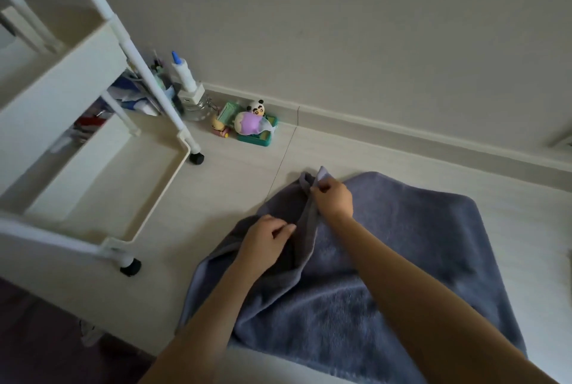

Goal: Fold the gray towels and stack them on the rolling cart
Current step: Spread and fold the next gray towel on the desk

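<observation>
Head view: both hands, left hand (264,244) and right hand (332,198), pinch the gray towel's (402,260) raised far-left corner.

Two bare forearms enter from the bottom edge, no sleeves visible anywhere up to where the frame cuts them off. Left hand (266,242) bare: no glove, ring, watch or bracelet seen on the visible side. Right hand (332,199) also bare, wrist unadorned, no strap or band. Fingernails on both look short and unpainted, though motion blur softens the detail. Forearms slim and smooth, no markings or tattoos seen on the sides facing the camera. Upper arms, shoulders, torso and clothing all out of frame. Wide-angle lens stretches both arms near the lower edge.
</observation>
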Demonstrator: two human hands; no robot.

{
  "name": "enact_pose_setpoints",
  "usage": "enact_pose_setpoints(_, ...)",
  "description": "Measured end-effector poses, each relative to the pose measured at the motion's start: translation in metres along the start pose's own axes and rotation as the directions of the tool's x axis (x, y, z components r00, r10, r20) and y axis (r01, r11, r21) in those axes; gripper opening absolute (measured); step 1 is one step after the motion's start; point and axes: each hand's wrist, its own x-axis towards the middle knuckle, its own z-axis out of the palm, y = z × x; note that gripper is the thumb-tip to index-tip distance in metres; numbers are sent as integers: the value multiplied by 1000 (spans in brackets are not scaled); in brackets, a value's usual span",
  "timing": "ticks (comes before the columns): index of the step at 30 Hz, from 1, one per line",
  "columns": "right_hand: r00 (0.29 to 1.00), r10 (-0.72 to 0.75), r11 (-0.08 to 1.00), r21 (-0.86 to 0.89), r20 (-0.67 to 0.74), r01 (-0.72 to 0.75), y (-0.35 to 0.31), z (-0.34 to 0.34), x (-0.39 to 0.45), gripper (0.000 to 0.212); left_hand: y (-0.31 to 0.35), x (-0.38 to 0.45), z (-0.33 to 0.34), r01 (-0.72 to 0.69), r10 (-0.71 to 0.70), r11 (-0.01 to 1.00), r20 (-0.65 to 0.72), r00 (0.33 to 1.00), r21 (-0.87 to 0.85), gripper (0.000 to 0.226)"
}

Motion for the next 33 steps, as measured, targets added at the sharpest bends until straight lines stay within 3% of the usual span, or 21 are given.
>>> enact_pose_setpoints(2, 1000, 21, 985, 173, -13, -18, 8, -7, -5, 13, -7, 9, 3, 30, -30, 1000, -17, 999, -3, 16)
enact_pose_setpoints(6, 989, 127, 899, 429, -71, -84, 37, -31, -32, 15, -16, 19, 5, 49, -47, 998, 31, 998, -45, 24)
enact_pose_setpoints(11, 969, 181, 935, 336, -169, -116, 85, -55, -61, 15, -21, 29, 4, -78, 73, 994, 63, 995, 73, 23)
enact_pose_setpoints(16, 924, 284, 899, 405, -256, -164, 91, -56, -70, 16, -19, 40, 0, -173, 147, 972, 160, 976, 160, 6)
enact_pose_setpoints(19, 905, 328, 856, 490, -271, -164, 84, -54, -70, 15, -9, 51, -25, -52, 71, 993, 183, 981, -110, 5)
enact_pose_setpoints(22, 898, 325, 829, 547, -297, -120, 69, -51, -71, 14, -10, 70, -70, 83, -141, 907, -112, 984, -412, 6)
enact_pose_setpoints(25, 909, 295, 816, 572, -293, -80, 52, -44, -68, 16, -28, 84, -100, 157, -261, 944, -363, 894, -292, 11)
enact_pose_setpoints(28, 934, 253, 809, 585, -254, -60, 31, -31, -64, 16, -36, 78, -92, 116, -155, 986, -399, 904, -121, 21)
enact_pose_setpoints(30, 949, 215, 819, 572, -229, -47, 18, -21, -62, 16, -42, 67, -75, 25, -33, 999, -342, 939, -27, 22)
enact_pose_setpoints(33, 967, 151, 812, 583, -204, -3, -5, -5, -57, 17, -59, 59, -55, -57, 66, 995, -120, 991, 80, 30)
